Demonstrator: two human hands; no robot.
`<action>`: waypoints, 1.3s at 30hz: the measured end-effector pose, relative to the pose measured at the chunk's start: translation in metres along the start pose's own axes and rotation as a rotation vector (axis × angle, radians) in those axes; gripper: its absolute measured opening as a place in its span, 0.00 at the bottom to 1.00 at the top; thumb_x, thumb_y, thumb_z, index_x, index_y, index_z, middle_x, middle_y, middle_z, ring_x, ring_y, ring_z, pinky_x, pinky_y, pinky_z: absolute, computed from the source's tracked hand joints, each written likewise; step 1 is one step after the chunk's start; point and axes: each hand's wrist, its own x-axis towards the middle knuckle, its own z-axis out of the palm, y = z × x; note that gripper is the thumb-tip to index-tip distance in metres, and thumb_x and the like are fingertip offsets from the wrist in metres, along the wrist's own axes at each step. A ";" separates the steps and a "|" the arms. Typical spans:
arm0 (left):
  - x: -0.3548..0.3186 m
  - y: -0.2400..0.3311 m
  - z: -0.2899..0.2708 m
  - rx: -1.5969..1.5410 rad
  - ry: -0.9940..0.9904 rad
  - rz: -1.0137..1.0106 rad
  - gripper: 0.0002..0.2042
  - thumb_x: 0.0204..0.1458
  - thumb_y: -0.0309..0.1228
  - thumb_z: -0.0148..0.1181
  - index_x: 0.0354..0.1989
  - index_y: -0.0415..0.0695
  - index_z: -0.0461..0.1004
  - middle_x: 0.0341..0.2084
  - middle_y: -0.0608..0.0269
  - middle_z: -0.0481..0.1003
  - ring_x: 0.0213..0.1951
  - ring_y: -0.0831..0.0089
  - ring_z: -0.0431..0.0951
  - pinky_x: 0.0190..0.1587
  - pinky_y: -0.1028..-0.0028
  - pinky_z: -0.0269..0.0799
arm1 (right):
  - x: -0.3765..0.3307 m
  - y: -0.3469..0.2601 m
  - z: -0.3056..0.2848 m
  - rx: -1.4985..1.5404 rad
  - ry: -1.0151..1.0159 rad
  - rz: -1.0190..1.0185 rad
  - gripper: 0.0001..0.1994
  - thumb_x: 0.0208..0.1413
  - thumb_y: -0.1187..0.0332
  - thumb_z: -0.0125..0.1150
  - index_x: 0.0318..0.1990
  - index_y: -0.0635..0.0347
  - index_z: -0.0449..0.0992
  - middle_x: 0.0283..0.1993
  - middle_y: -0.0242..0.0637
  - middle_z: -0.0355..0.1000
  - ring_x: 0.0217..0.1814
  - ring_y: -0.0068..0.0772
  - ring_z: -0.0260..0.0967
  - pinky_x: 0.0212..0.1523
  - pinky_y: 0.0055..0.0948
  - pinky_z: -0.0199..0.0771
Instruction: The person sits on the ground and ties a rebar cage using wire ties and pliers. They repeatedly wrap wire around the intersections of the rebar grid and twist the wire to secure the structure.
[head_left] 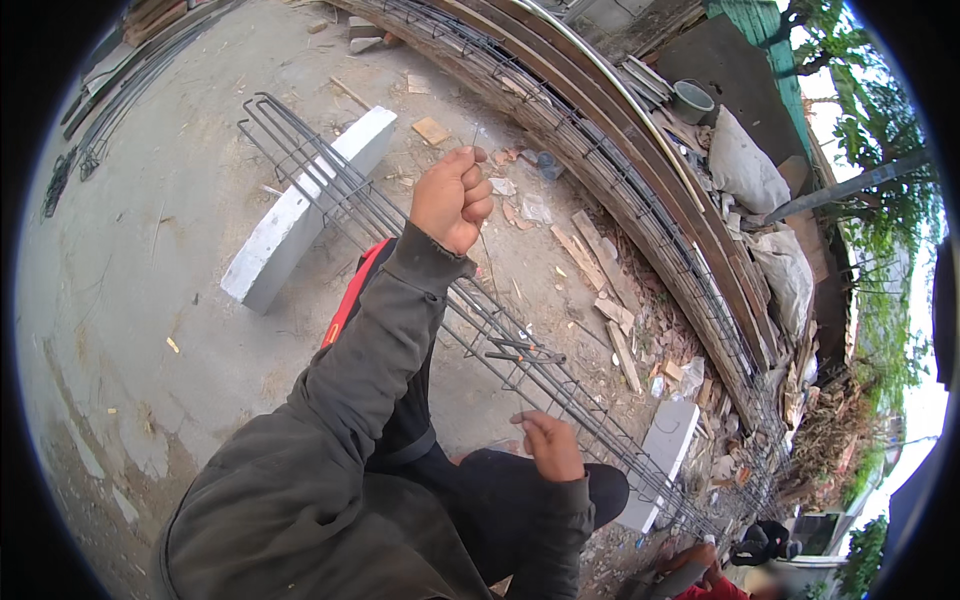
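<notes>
Steel rebar cage [500, 330] lies long across two white concrete blocks [300, 205], on concrete ground. Left hand [452, 198] raised in fist, pinching thin tie wire [476, 135]. Right hand [548, 445] rests half-curled on cage bars, holding nothing clearly. Pliers [520, 352] sit on cage. Likely handling: cage heavy, stiff, rough; grip main bars. Wire light, bendy, sharp-ended.
</notes>
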 end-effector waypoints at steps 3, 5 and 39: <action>-0.008 -0.010 0.000 0.045 0.008 -0.030 0.07 0.69 0.32 0.48 0.43 0.41 0.67 0.16 0.77 0.51 0.16 0.85 0.48 0.17 0.80 0.44 | 0.011 0.027 0.047 0.050 0.112 -0.037 0.18 0.61 0.73 0.58 0.58 0.66 0.73 0.39 0.50 0.78 0.41 0.38 0.78 0.42 0.34 0.74; -0.033 -0.027 0.010 0.152 -0.004 -0.085 0.08 0.69 0.33 0.48 0.42 0.41 0.68 0.16 0.77 0.52 0.16 0.86 0.49 0.17 0.80 0.44 | 0.030 0.019 0.056 -0.149 0.533 -0.178 0.24 0.60 0.73 0.60 0.64 0.68 0.67 0.49 0.54 0.77 0.50 0.41 0.77 0.50 0.33 0.74; -0.045 -0.061 0.025 0.194 -0.240 -0.248 0.09 0.70 0.34 0.49 0.40 0.43 0.69 0.16 0.79 0.53 0.15 0.87 0.50 0.16 0.81 0.44 | 0.059 -0.032 -0.009 0.054 0.348 -0.182 0.13 0.70 0.67 0.49 0.39 0.66 0.78 0.18 0.32 0.68 0.20 0.18 0.61 0.23 0.24 0.59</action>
